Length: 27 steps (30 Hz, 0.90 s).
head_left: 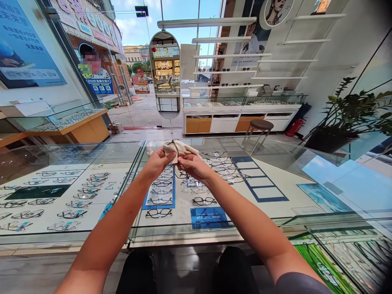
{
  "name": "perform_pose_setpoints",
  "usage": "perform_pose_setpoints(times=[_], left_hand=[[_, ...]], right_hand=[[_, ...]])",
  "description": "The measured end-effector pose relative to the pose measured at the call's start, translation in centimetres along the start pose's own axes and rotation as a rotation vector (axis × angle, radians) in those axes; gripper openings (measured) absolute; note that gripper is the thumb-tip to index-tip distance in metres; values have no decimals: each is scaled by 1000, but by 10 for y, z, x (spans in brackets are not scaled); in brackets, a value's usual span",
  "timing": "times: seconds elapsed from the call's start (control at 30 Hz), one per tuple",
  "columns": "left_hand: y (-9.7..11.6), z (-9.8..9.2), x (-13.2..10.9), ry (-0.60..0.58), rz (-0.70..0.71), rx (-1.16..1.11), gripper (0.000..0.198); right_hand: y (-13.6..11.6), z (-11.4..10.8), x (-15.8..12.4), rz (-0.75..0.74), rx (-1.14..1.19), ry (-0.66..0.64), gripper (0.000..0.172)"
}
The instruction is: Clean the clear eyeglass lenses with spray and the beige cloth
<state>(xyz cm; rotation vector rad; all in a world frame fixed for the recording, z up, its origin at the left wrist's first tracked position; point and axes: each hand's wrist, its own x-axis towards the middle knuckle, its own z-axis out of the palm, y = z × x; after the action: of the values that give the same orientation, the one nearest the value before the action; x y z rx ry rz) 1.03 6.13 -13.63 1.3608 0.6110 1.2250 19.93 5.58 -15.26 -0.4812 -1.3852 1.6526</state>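
Both my hands are raised over a glass display counter (275, 179). My left hand (157, 162) and my right hand (192, 165) are closed together on a beige cleaning cloth (179, 148). A thin dark glasses frame (180, 161) is wrapped in the cloth, its temple hanging down between my hands. Which hand grips the frame itself is hidden by the cloth. Below the glass lie rows of eyeglasses (159, 200).
An oval mirror (164, 73) stands on the counter behind my hands. More glass cases stand at left (70, 120) and at the back (241, 102). A round stool (259, 125) and a potted plant (352, 114) stand to the right.
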Motion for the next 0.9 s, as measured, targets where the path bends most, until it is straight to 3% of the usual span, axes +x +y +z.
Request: perform_pose_setpoints(times=[0.13, 0.47, 0.57, 0.77, 0.9], left_hand=[[-2, 0, 0, 124, 44, 76, 66], [-5, 11, -3, 267, 189, 168, 67], [-5, 4, 0, 223, 166, 197, 70], [2, -16, 5, 9, 49, 176, 64], [1, -10, 4, 38, 92, 163, 70]], right_hand=[[0, -2, 0, 33, 23, 9, 56], [4, 2, -3, 57, -4, -75, 55], [2, -2, -3, 38, -22, -43, 54], [-4, -20, 1, 85, -44, 2, 57], [-1, -20, 3, 94, -9, -7, 57]])
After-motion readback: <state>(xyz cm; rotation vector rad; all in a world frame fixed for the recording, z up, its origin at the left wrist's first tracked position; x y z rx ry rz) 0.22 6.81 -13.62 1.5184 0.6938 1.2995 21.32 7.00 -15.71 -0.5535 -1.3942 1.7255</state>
